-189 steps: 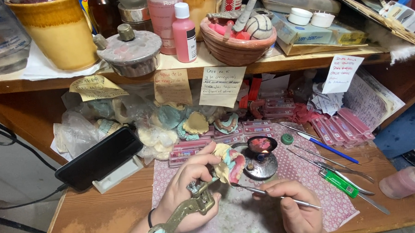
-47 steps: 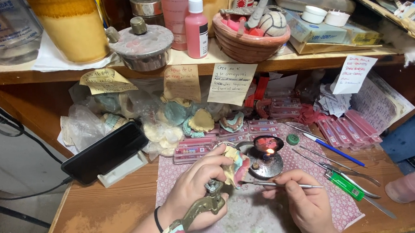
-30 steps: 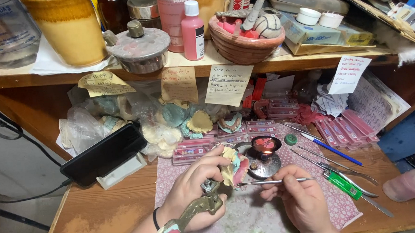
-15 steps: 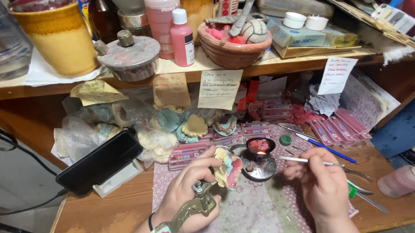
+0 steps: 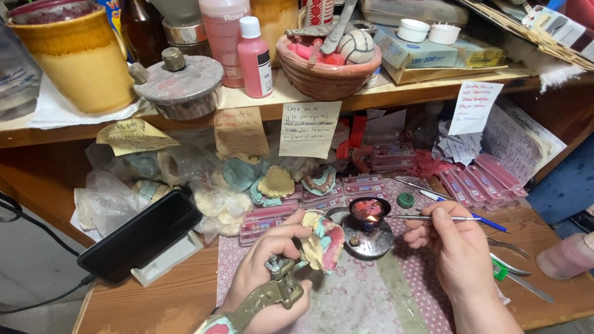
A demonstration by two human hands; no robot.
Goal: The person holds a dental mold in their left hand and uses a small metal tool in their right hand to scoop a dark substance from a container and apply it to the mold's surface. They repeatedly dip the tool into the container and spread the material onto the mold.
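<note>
Dental cast (image 5: 323, 243) in cream, pink and teal sits clamped in a brass-coloured articulator (image 5: 271, 298), and the left hand (image 5: 269, 277) is wrapped tight around that frame, thumb up against the cast, over the patterned mat (image 5: 378, 298). Right hand (image 5: 453, 247) pinches a thin metal instrument (image 5: 421, 217) between its fingertips, tip held at the small flame of the burner (image 5: 368, 227), just right of the cast. Black phone (image 5: 141, 236) leans on its stand off to the left.
</note>
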